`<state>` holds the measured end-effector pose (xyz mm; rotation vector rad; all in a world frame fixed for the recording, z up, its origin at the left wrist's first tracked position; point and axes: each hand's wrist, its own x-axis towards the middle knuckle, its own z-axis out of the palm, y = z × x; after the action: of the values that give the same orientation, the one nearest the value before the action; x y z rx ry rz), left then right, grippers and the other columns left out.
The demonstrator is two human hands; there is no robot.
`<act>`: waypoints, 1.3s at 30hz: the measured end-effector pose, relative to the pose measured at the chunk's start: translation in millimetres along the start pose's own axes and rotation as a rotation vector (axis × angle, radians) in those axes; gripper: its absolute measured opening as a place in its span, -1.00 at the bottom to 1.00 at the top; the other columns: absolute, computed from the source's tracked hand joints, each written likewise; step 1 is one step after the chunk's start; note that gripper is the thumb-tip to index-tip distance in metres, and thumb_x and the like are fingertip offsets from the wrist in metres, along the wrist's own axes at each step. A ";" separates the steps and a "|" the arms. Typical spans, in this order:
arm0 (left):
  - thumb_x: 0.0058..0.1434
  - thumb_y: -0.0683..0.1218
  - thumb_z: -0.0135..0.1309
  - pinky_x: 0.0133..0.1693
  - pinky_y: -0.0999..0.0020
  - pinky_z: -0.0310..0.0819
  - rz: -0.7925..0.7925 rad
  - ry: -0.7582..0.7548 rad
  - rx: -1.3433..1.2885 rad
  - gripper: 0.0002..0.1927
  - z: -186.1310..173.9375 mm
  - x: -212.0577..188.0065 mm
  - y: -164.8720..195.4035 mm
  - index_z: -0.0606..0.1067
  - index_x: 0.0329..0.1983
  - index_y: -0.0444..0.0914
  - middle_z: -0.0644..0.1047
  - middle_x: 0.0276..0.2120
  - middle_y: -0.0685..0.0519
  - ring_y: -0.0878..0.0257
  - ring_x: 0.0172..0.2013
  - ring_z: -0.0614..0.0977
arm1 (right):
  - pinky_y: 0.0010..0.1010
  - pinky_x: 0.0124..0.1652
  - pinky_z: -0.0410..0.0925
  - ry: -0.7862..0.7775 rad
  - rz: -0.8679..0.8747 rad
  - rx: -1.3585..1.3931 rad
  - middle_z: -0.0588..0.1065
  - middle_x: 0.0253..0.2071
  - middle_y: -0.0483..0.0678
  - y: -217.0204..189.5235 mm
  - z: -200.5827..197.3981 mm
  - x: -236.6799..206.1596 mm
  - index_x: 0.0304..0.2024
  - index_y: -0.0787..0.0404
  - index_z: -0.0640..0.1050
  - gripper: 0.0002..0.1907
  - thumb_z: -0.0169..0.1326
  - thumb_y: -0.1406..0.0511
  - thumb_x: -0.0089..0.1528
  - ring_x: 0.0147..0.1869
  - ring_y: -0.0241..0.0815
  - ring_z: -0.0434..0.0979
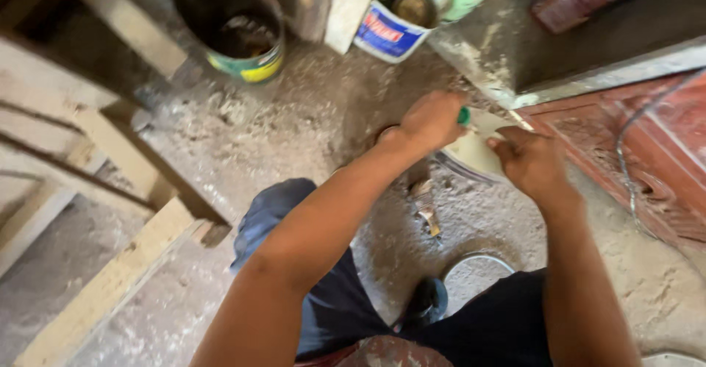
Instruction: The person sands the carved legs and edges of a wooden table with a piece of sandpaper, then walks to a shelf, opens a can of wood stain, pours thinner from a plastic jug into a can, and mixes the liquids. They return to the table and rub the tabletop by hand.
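Pale container [471, 150], tilted, over dusty floor.

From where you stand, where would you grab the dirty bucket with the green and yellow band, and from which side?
Grip the bucket by its top rim, coming straight down from above. It stands upright and open, so the rim is exposed. The wooden frame crowds its left side and a pale post stands close on its right, so a side approach looks cramped. No handle is visible.
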<state>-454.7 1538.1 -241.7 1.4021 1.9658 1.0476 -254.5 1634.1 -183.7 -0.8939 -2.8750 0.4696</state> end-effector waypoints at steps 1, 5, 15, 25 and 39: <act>0.00 -0.10 0.29 -0.07 -0.05 0.50 -0.019 0.004 0.016 -0.68 2.6 1.8 3.2 0.59 -0.17 -0.30 0.62 -0.23 -0.26 -0.21 -0.13 0.63 | -0.09 -0.28 0.42 0.006 0.016 0.057 0.58 -0.33 0.21 6.1 2.2 0.0 -0.07 0.22 0.67 -0.72 0.22 0.18 0.29 -0.36 0.12 0.60; 0.12 -0.06 0.25 -0.06 -0.02 0.53 -0.012 -0.103 0.130 -0.75 15.1 9.3 11.2 0.61 -0.19 -0.28 0.62 -0.24 -0.24 -0.18 -0.15 0.66 | -0.15 -0.18 0.44 0.016 0.031 0.247 0.59 -0.21 0.25 29.3 13.9 -3.3 -0.02 0.26 0.63 -0.69 0.18 0.20 0.30 -0.22 0.12 0.63; 0.29 -0.19 0.06 0.05 0.00 0.53 0.203 -0.172 0.326 -0.79 64.2 7.2 26.7 0.56 -0.03 -0.26 0.56 0.02 -0.22 -0.16 0.04 0.62 | -0.11 -0.16 0.43 -0.139 0.121 0.271 0.58 -0.22 0.27 57.2 6.6 -19.1 0.00 0.26 0.62 -0.69 0.17 0.21 0.30 -0.20 0.18 0.62; -0.03 -0.23 0.15 0.29 -0.20 0.08 0.112 0.260 0.343 -0.13 26.2 28.8 0.0 0.13 0.40 -0.31 0.19 0.38 -0.42 -0.37 0.33 0.25 | -0.10 0.11 0.45 0.217 -0.462 0.008 0.47 0.28 0.15 20.1 -7.1 -9.2 0.24 0.15 0.55 -0.47 0.15 0.37 0.18 0.18 0.25 0.53; 0.12 -0.17 0.19 0.14 -0.01 0.44 0.060 0.323 0.140 -0.43 25.3 26.7 -26.6 0.40 0.23 -0.35 0.46 0.15 -0.37 -0.30 0.12 0.51 | -0.16 0.01 0.44 0.232 -0.464 -0.292 0.53 0.00 0.09 1.9 11.9 12.4 0.02 0.11 0.63 -0.56 0.20 0.28 0.06 0.04 0.11 0.60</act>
<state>-459.2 1566.1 -277.1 1.4457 2.2768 1.2492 -265.8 1639.5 -195.6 -0.2567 -2.8351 -0.0937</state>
